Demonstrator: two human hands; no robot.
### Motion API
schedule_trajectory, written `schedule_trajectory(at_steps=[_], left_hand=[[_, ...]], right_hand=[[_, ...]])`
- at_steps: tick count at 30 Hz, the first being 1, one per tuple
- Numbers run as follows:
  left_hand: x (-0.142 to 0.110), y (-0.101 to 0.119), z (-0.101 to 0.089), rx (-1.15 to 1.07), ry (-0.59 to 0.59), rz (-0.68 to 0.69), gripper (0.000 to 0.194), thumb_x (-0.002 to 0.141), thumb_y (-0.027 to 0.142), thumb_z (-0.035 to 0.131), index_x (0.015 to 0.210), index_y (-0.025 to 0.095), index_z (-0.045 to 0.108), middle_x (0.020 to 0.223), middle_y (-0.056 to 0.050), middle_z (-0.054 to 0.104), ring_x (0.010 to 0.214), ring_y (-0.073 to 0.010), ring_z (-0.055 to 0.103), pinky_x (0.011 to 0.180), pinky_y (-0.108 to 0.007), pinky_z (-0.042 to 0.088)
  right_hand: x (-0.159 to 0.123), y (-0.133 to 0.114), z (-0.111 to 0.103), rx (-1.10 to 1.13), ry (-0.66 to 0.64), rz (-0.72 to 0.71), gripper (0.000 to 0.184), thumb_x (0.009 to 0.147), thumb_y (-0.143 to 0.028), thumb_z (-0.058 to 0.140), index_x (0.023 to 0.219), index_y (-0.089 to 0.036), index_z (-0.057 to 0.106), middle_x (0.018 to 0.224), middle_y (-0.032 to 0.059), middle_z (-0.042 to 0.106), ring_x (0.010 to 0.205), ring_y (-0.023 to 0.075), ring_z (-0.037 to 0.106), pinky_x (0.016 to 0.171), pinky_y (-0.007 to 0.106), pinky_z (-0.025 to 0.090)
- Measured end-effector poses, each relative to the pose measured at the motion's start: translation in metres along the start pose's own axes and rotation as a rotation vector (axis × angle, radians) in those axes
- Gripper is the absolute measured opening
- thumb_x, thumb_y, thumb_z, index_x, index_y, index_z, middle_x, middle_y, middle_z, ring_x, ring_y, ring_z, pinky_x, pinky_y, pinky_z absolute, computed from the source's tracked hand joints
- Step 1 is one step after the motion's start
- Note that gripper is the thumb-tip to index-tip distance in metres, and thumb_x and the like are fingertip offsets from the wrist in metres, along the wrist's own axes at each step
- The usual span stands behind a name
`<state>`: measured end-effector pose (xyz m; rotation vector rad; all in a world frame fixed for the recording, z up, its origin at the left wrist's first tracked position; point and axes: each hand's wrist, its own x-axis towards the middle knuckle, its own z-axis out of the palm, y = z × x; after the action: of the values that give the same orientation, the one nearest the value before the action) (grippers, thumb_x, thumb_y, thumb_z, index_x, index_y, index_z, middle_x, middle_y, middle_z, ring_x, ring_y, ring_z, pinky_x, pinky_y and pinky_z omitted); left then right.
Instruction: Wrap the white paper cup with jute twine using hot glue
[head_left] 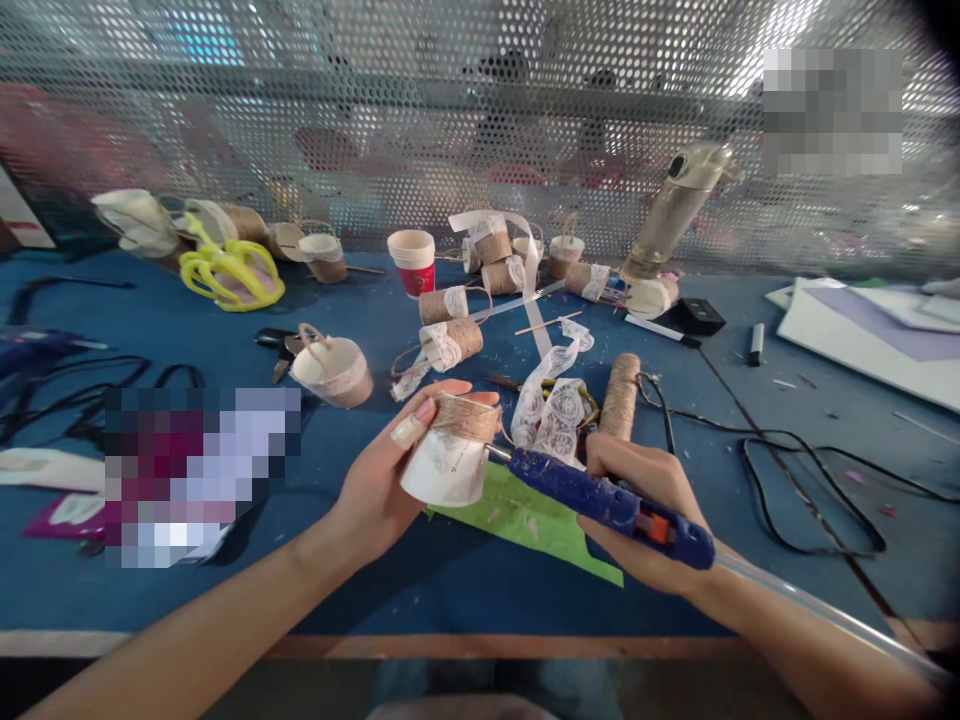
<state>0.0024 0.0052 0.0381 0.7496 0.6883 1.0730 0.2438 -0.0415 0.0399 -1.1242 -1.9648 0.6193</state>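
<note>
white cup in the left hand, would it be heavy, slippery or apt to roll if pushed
The cup is probably light for its size, as it looks like paper. The coarse twine around it should grip better than the smooth-looking white surface. Laid on its side, its round, tapered shape would likely roll in a curve.

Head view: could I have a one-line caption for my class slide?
The left hand holds a cup partly wrapped in twine while the right hand points a glue gun at it.

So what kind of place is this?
Probably a craft workshop, or a craft table somewhere: there's a blue glue gun, a paper cup partly wrapped in twine, and some white lace.
</note>
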Motion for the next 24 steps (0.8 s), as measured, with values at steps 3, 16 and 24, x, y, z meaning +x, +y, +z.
schedule_trajectory(at_steps=[3, 16, 24], left_hand=[[-0.0008, -0.0010, 0.0007, 0.018, -0.005, -0.002, 0.026, 0.094, 0.036, 0.061, 0.113, 0.021, 0.072, 0.117, -0.008, 0.077, 0.102, -0.0254, 0.073, 0.089, -0.034, 0.054], [-0.0013, 0.0000, -0.0020, -0.013, 0.024, -0.071, 0.036, 0.095, 0.040, 0.057, 0.120, 0.018, 0.072, 0.126, -0.010, 0.074, 0.119, -0.0294, 0.065, 0.094, -0.034, 0.052], [0.0001, 0.0010, -0.0010, -0.034, 0.027, -0.082, 0.036, 0.097, 0.040, 0.053, 0.119, 0.019, 0.074, 0.120, -0.009, 0.077, 0.106, -0.0234, 0.071, 0.089, -0.031, 0.053]], right_hand=[[-0.0005, -0.0013, 0.0001, 0.008, -0.007, -0.009, 0.031, 0.074, -0.017, 0.060, 0.070, -0.024, 0.030, 0.062, -0.0073, 0.037, 0.052, 0.0092, 0.032, 0.050, 0.023, 0.027], [-0.0022, 0.0003, -0.0003, 0.013, -0.012, 0.012, 0.034, 0.074, -0.015, 0.062, 0.070, -0.024, 0.030, 0.063, -0.0077, 0.036, 0.052, 0.0092, 0.032, 0.050, 0.024, 0.027], [-0.0005, -0.0004, -0.0010, 0.016, -0.004, -0.002, 0.033, 0.074, -0.016, 0.061, 0.070, -0.024, 0.030, 0.062, -0.0077, 0.035, 0.052, 0.0089, 0.031, 0.050, 0.024, 0.026]])
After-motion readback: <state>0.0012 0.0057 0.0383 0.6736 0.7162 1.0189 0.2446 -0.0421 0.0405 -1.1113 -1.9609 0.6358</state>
